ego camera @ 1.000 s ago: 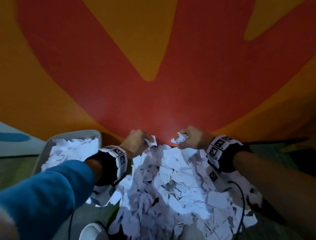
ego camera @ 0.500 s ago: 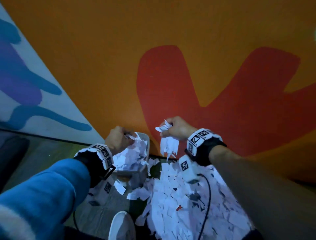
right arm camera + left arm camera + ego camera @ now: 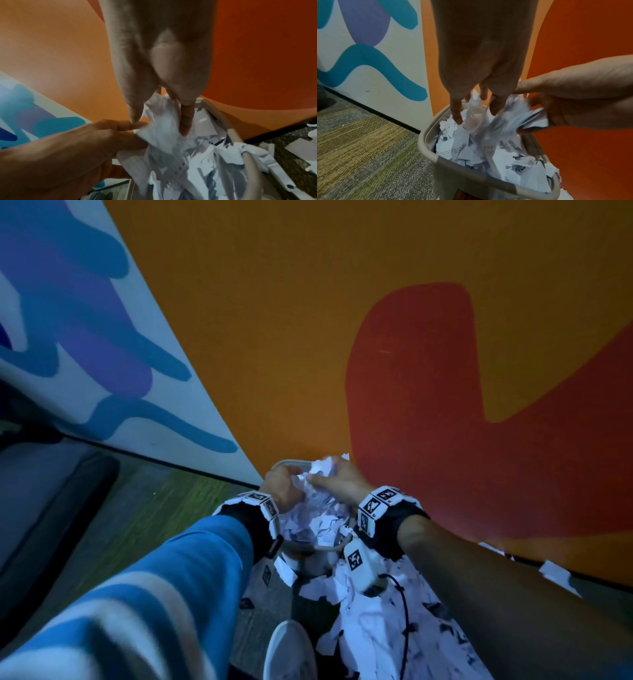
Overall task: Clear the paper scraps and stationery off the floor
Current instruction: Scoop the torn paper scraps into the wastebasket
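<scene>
1. Hands meet above the bin (image 3: 291,463), a grey-beige plastic basket standing on the carpet against the orange and red wall (image 3: 308,337).
2. Left hand (image 3: 281,486) reaches down with its fingers (image 3: 457,115) lowered into a bunch of paper scraps (image 3: 322,470); the fingers look loosely bent around the paper, though blur makes the exact grip hard to read.
3. Right hand (image 3: 337,482) comes in from the other side and pinches the same bunch between thumb and fingers (the wrist views show the paper caught between the two hands).
4. Bunch sits just over the far end of the bin's opening, touching both hands.
5. Bin is already heaped to the rim with white torn paper (image 3: 488,155), some printed.
6. Floor pile (image 3: 383,628) of more white scraps lies on the carpet just beside the bin, under the right forearm, reaching toward the wall's base.
7. White shoe (image 3: 289,652) shows at the bottom edge, next to that pile.
8. Left arm wears a blue sleeve (image 3: 154,594) with pale stripes; both wrists carry marker-covered bands.
</scene>
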### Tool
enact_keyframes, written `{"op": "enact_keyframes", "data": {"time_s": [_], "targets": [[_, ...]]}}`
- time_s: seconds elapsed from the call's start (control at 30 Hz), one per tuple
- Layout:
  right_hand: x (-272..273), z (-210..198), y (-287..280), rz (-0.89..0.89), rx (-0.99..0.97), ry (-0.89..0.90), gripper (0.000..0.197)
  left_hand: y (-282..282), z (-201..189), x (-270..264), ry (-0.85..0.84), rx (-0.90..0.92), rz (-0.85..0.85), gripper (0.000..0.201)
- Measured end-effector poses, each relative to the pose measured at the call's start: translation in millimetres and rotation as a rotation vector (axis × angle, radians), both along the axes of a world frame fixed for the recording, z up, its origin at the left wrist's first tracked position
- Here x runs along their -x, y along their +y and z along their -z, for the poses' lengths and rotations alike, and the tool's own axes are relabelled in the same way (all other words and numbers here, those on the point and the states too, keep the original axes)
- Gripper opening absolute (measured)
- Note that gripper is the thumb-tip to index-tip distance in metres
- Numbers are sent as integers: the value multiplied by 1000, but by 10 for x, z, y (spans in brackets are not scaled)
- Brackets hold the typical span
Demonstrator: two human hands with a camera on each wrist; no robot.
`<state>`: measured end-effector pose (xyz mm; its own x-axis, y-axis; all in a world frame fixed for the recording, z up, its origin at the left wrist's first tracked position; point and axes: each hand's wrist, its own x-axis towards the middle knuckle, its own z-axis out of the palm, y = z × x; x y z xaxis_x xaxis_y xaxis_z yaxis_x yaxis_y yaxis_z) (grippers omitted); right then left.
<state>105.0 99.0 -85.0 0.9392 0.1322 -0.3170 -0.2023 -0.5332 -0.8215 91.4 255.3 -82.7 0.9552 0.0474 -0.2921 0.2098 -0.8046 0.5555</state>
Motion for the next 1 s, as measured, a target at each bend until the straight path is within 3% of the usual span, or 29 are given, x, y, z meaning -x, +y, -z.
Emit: {"op": "enact_keyframes", "data": {"time_s": [0.07,0.2,0.47,0.67,0.77,1.0], "targets": [[23,39,21,-49,13,72,82,0,-8,9,-16,-17,27,56],[71,17,-137,-71,21,111,55,-36,-23,17,-71,-14,3,48],[129,-234,-772,-48,64,111,39,-302,-189,54,-219,-58,82,34],[356,-392,-1492,-14,91,129,30,-699,-366,114,-294,-198,272,31],[481,-430,-1894,16,117,104,30,-1118,-406,187,-302,-125,409,28],[787,-294,-2825,-183,419,174,23,-2239,-42,345,-90,-183,822,37]]}}
